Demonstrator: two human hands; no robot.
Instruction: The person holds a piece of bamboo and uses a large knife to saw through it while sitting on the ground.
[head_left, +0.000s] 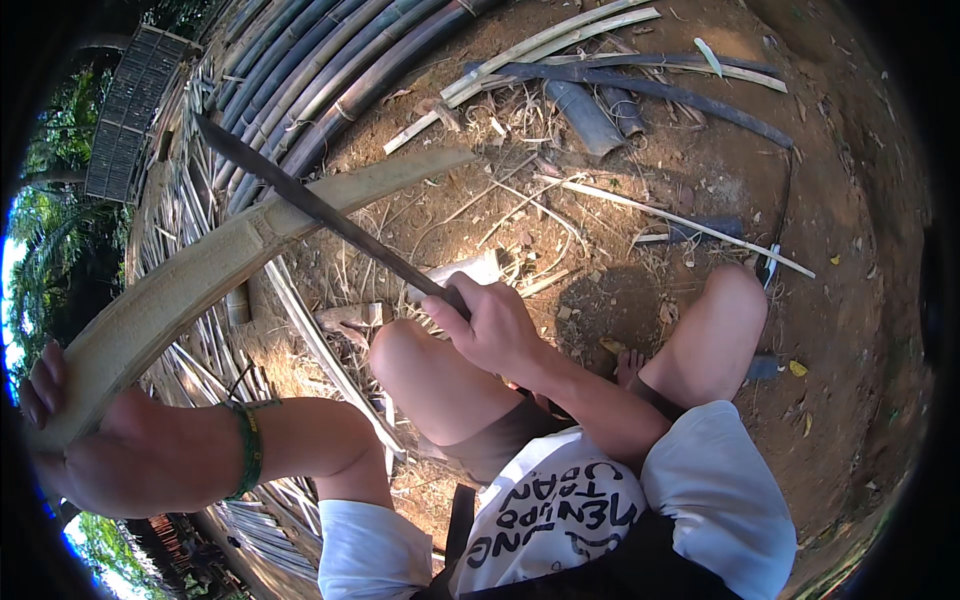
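Reaching out to the far left, my left hand (135, 455) is closed around the near end of a long, wide split bamboo piece (185, 280). Its pale inner side faces up, and a node ridge crosses it. My right hand (490, 325), in front of my knees, is wrapped around the near end of a machete (365, 240) with a long dark blade. The blade crosses over the bamboo near its far part, pointing to the upper left. Whether the two touch I cannot tell. The machete's grip is hidden in my fist.
Whole bamboo poles (345, 85) lie side by side at the upper left. Thin split strips (315, 325) are piled at left. Short dark bamboo lengths (585, 118), a curved dark strip (690, 95) and a thin stick (690, 222) lie on the dirt among shavings, beyond my bent knees.
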